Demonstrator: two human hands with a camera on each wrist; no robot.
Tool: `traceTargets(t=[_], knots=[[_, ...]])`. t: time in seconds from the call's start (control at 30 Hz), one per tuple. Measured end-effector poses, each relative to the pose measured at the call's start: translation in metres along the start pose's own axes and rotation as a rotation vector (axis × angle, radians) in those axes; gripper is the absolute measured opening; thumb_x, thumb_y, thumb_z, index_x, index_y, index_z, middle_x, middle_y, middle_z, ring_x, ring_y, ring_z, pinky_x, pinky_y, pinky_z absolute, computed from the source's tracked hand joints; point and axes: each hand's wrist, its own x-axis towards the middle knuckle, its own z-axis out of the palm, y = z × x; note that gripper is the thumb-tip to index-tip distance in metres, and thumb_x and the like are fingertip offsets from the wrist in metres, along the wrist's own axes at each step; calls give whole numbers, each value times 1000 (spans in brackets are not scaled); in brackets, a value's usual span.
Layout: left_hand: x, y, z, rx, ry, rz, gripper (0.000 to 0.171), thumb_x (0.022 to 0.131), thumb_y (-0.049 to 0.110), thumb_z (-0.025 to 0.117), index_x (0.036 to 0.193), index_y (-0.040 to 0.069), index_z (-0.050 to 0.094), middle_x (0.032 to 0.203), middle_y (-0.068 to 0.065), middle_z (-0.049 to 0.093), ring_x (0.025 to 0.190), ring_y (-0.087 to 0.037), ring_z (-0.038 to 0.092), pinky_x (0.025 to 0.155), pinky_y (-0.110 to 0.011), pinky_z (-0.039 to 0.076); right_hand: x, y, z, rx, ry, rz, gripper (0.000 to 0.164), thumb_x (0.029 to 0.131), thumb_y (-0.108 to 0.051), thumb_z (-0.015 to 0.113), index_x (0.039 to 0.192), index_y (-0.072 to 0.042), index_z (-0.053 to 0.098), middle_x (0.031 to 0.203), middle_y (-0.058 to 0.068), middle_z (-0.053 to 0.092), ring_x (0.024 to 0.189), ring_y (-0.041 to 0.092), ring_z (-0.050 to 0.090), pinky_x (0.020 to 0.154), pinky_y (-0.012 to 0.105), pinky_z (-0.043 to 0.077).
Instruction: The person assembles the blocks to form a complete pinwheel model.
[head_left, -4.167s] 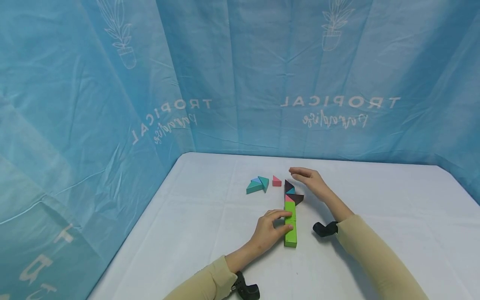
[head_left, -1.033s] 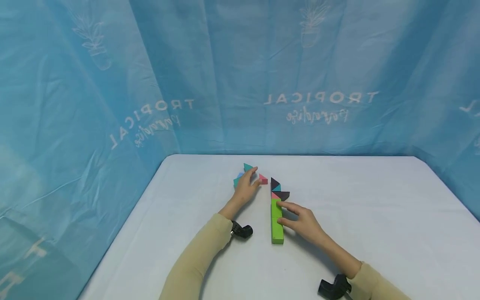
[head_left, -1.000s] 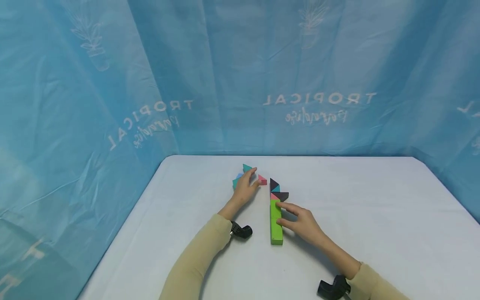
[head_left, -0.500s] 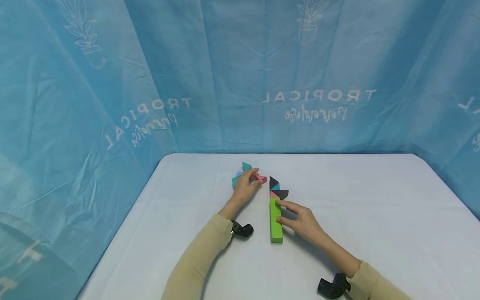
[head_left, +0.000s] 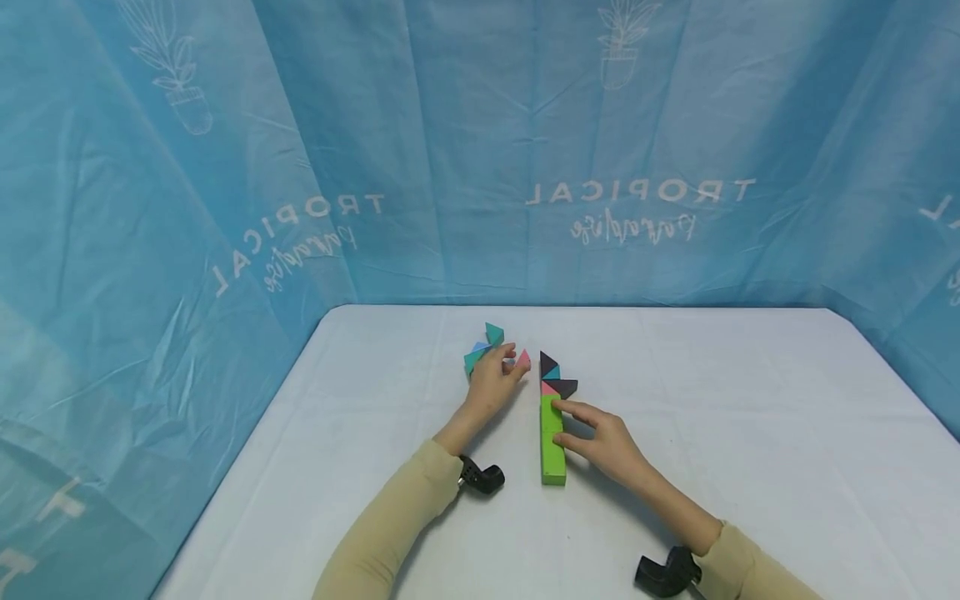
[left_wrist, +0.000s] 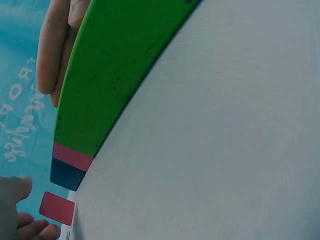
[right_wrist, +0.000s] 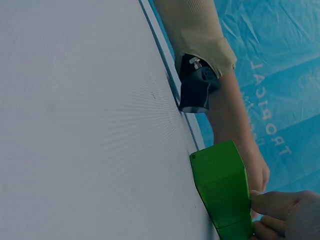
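A row of green blocks (head_left: 552, 457) lies lengthwise on the table. My right hand (head_left: 603, 442) touches its right side with the thumb and index finger spread apart. At the row's far end sit a small pink triangle block (head_left: 548, 388), dark blocks (head_left: 564, 387) and a blue triangle block (head_left: 553, 374). To the left, my left hand (head_left: 491, 382) pinches another pink triangular block (head_left: 523, 358) between thumb and fingers, partly hidden by them. In the left wrist view that pink block (left_wrist: 57, 208) shows a flat face just beyond the dark end of the row.
Behind my left hand lie teal triangle blocks (head_left: 494, 334) and a blue block (head_left: 479, 347), partly covered by the hand. A white cloth covers the table (head_left: 712, 417). A blue printed curtain (head_left: 465, 167) hangs behind and at the left.
My left hand has moved from the green row to the loose blocks and turned the pink triangular block. The right hand has come down to the green row and stays there.
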Motion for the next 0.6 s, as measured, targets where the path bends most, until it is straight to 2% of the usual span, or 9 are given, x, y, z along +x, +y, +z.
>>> traceTargets(t=[0.1, 0.17, 0.27, 0.37, 0.47, 0.6], knots=[[5, 1, -6, -30, -33, 34, 36, 96, 5, 49, 131, -3, 51, 125, -17, 57, 112, -28, 56, 92, -40, 46, 0, 0, 0, 3, 2, -7, 52, 82, -23, 75, 130, -10, 58, 131, 9, 55, 122, 33, 49, 96, 52, 41], [9, -2, -8, -68, -76, 29, 39, 94, -4, 44, 132, 0, 51, 131, -16, 53, 120, -28, 50, 96, -40, 43, 0, 0, 0, 5, 0, -7, 52, 82, -23, 75, 130, -10, 58, 131, 9, 55, 122, 33, 48, 96, 52, 41], [14, -7, -10, -118, -154, -3, 44, 93, -8, 42, 134, 5, 53, 135, -12, 51, 126, -24, 45, 99, -38, 41, -1, 0, 0, 10, -8, -1, 53, 82, -23, 75, 130, -10, 58, 131, 9, 55, 123, 32, 48, 96, 51, 41], [16, -11, -10, -146, -211, -18, 45, 91, -8, 45, 133, 6, 54, 134, -11, 52, 126, -23, 45, 101, -37, 39, -1, 0, 0, 12, -12, 4, 53, 82, -23, 75, 130, -10, 58, 131, 9, 55, 122, 32, 48, 96, 51, 41], [16, -11, -8, -126, -230, -4, 46, 89, -7, 48, 132, 7, 55, 133, -10, 54, 124, -23, 47, 99, -38, 41, 0, 0, 0, 12, -13, 3, 53, 82, -23, 75, 130, -10, 58, 132, 9, 55, 122, 32, 48, 96, 51, 41], [16, -9, -6, -98, -221, 0, 45, 89, -5, 50, 132, 8, 56, 132, -9, 55, 124, -23, 48, 98, -39, 42, 0, 1, -1, 17, -10, -12, 53, 82, -23, 75, 130, -10, 58, 131, 8, 55, 122, 32, 48, 96, 50, 41]])
